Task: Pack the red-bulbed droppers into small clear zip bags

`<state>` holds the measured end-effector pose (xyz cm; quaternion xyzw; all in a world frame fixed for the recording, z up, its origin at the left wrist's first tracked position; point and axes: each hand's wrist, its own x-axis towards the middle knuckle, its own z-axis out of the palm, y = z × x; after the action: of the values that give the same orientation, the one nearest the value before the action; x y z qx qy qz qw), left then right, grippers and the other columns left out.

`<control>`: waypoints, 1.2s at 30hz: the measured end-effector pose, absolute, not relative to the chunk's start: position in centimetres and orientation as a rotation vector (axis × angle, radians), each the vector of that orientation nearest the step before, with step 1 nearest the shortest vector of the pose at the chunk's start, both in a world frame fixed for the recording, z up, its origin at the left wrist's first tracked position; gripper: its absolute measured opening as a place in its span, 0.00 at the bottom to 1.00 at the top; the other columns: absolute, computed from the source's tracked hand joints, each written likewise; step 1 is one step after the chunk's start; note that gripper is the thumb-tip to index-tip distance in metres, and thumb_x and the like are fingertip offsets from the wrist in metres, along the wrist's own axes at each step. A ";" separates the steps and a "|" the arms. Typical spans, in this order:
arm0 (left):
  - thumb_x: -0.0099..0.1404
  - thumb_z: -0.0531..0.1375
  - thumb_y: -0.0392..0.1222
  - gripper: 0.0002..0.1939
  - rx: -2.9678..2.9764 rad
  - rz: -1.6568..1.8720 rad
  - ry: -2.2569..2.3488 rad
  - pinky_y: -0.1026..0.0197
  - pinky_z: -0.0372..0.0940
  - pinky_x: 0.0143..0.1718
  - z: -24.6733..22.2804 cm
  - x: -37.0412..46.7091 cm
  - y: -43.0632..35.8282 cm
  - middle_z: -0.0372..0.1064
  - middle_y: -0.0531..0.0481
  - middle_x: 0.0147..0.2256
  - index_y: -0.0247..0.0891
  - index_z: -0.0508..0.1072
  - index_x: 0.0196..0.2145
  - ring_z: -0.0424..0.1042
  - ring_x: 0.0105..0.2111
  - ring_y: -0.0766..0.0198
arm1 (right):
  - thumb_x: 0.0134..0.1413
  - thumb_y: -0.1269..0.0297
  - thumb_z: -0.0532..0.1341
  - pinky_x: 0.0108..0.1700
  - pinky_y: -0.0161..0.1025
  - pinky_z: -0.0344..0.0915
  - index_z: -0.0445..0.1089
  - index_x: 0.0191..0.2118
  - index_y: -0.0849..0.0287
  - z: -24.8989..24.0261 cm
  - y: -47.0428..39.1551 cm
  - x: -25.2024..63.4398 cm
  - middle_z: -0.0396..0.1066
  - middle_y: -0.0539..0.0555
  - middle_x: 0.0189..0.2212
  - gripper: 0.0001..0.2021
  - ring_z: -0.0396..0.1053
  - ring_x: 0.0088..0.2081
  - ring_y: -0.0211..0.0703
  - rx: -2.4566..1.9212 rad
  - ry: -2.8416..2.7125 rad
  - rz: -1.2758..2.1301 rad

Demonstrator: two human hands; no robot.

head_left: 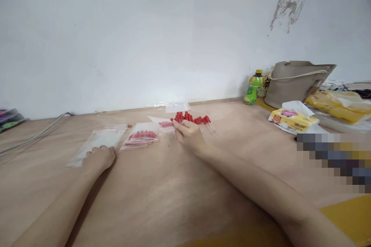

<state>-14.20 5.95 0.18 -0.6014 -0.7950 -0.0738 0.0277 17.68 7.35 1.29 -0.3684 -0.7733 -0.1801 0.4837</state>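
Observation:
A loose heap of small droppers with red bulbs (193,119) lies on the brown paper-covered table (162,193). My right hand (188,133) rests on the near side of that heap, fingers curled onto some of them. My left hand (100,157) lies on a stack of empty clear zip bags (98,141), fingers bent against the top bag. Between the hands sits a pile of filled zip bags with red droppers inside (141,136). One more partly filled bag (162,123) lies by my right fingertips.
Another empty clear bag (177,107) lies near the wall. At the right stand a green bottle (252,87), a beige bag (295,82), a tissue pack (292,117) and yellow packets (339,105). A grey cable (37,133) runs along the left.

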 end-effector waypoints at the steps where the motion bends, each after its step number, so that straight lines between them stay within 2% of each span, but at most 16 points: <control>1: 0.64 0.41 0.46 0.26 -1.846 -0.184 -2.466 0.43 0.58 0.36 0.3 -14.1 5.9 0.63 0.21 0.41 0.16 0.65 0.41 0.63 0.43 0.34 | 0.57 0.70 0.48 0.27 0.32 0.56 0.71 0.39 0.62 1.2 8.1 16.8 0.63 0.52 0.21 0.15 0.59 0.24 0.34 -0.962 -1.932 -0.444; 4: 0.64 0.42 0.44 0.24 -1.777 -0.052 -2.492 0.50 0.60 0.34 1.0 -13.6 5.5 0.65 0.26 0.40 0.21 0.68 0.41 0.66 0.41 0.39 | 0.58 0.69 0.47 0.30 0.34 0.56 0.70 0.40 0.63 0.3 9.8 14.6 0.66 0.55 0.26 0.15 0.62 0.29 0.38 -1.115 -2.107 -0.438; 9: 0.62 0.46 0.42 0.20 -1.747 0.024 -2.441 0.52 0.59 0.34 2.3 -12.5 4.9 0.67 0.29 0.38 0.24 0.71 0.39 0.67 0.40 0.41 | 0.57 0.69 0.50 0.30 0.34 0.56 0.69 0.35 0.60 -1.3 10.3 12.9 0.67 0.54 0.29 0.11 0.62 0.32 0.38 -1.103 -2.283 -0.400; 12: 0.62 0.46 0.44 0.20 -1.776 0.012 -2.418 0.53 0.60 0.32 3.0 -12.4 4.8 0.69 0.31 0.38 0.29 0.73 0.38 0.68 0.38 0.41 | 0.56 0.60 0.53 0.30 0.33 0.56 0.69 0.35 0.57 -1.5 9.2 13.5 0.67 0.53 0.32 0.10 0.62 0.37 0.41 -1.041 -2.316 -0.357; 15: 0.62 0.47 0.48 0.20 -1.797 -0.031 -2.417 0.56 0.60 0.29 3.6 -12.8 4.6 0.71 0.36 0.37 0.35 0.74 0.37 0.69 0.36 0.44 | 0.55 0.53 0.51 0.33 0.34 0.57 0.68 0.40 0.56 -1.3 8.1 15.8 0.67 0.54 0.36 0.16 0.61 0.40 0.42 -1.014 -2.233 -0.301; 17: 0.62 0.47 0.49 0.20 -1.782 -0.072 -2.421 0.58 0.60 0.27 4.0 -13.1 4.4 0.72 0.39 0.35 0.37 0.75 0.37 0.70 0.34 0.47 | 0.56 0.55 0.50 0.35 0.35 0.58 0.69 0.40 0.56 -1.2 7.9 18.3 0.67 0.53 0.35 0.15 0.61 0.39 0.41 -1.075 -2.142 -0.273; 20: 0.63 0.46 0.45 0.20 -1.677 -0.163 -2.401 0.58 0.61 0.26 4.9 -13.1 4.0 0.72 0.38 0.34 0.34 0.74 0.38 0.71 0.33 0.48 | 0.55 0.58 0.50 0.38 0.36 0.58 0.69 0.39 0.57 -1.1 8.7 23.0 0.68 0.54 0.36 0.14 0.62 0.40 0.41 -1.314 -1.896 -0.217; 23: 0.66 0.42 0.43 0.21 -1.505 -0.291 -2.329 0.54 0.62 0.29 5.6 -11.8 3.5 0.71 0.38 0.37 0.33 0.70 0.46 0.70 0.34 0.48 | 0.52 0.58 0.52 0.38 0.37 0.59 0.69 0.39 0.57 -0.9 10.5 27.4 0.68 0.55 0.36 0.14 0.64 0.39 0.42 -1.667 -1.594 -0.044; 25: 0.67 0.41 0.43 0.21 -1.454 -0.423 -2.206 0.53 0.62 0.33 5.3 -9.9 3.0 0.69 0.40 0.42 0.37 0.62 0.53 0.69 0.37 0.50 | 0.48 0.55 0.54 0.37 0.37 0.59 0.68 0.41 0.57 -0.8 11.6 29.5 0.69 0.54 0.37 0.16 0.66 0.39 0.43 -1.886 -1.433 0.171; 27: 0.65 0.46 0.40 0.19 -1.705 -0.664 -1.825 0.57 0.64 0.36 4.0 -7.4 2.4 0.69 0.44 0.44 0.38 0.64 0.51 0.70 0.39 0.55 | 0.44 0.50 0.56 0.35 0.37 0.60 0.70 0.38 0.55 -0.8 12.5 30.6 0.71 0.54 0.35 0.18 0.67 0.37 0.44 -1.986 -1.398 0.343; 29: 0.63 0.47 0.34 0.19 -2.126 -0.731 -1.373 0.62 0.64 0.40 2.0 -4.7 1.7 0.68 0.48 0.46 0.41 0.65 0.51 0.70 0.41 0.60 | 0.40 0.47 0.57 0.34 0.38 0.60 0.72 0.33 0.54 -0.8 13.0 30.8 0.72 0.53 0.32 0.18 0.68 0.35 0.46 -2.014 -1.417 0.417; 31: 0.63 0.46 0.32 0.20 -2.390 -0.723 -1.036 0.61 0.66 0.41 0.1 -2.3 1.0 0.70 0.48 0.44 0.39 0.67 0.50 0.71 0.41 0.60 | 0.37 0.45 0.59 0.33 0.38 0.60 0.72 0.31 0.54 -0.8 13.1 30.5 0.72 0.53 0.31 0.19 0.68 0.34 0.46 -2.024 -1.426 0.436; 33: 0.64 0.46 0.33 0.18 -2.596 -0.657 -0.935 0.60 0.65 0.45 -1.0 -0.5 0.2 0.69 0.48 0.45 0.38 0.67 0.50 0.70 0.43 0.61 | 0.36 0.45 0.59 0.33 0.38 0.60 0.72 0.30 0.54 -0.9 13.2 30.0 0.72 0.53 0.30 0.19 0.68 0.34 0.46 -2.035 -1.427 0.436; 36: 0.66 0.49 0.40 0.16 -2.859 -0.537 -1.006 0.56 0.63 0.49 -1.1 0.8 -0.7 0.66 0.49 0.48 0.40 0.67 0.50 0.65 0.49 0.59 | 0.35 0.47 0.60 0.33 0.37 0.59 0.72 0.29 0.55 -0.9 13.1 29.3 0.72 0.55 0.30 0.18 0.68 0.33 0.46 -2.042 -1.430 0.417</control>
<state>0.82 -0.71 -1.09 -0.9284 -0.3266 -0.1745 0.0320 29.31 13.10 -0.86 -0.7702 -0.5392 0.1574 0.3022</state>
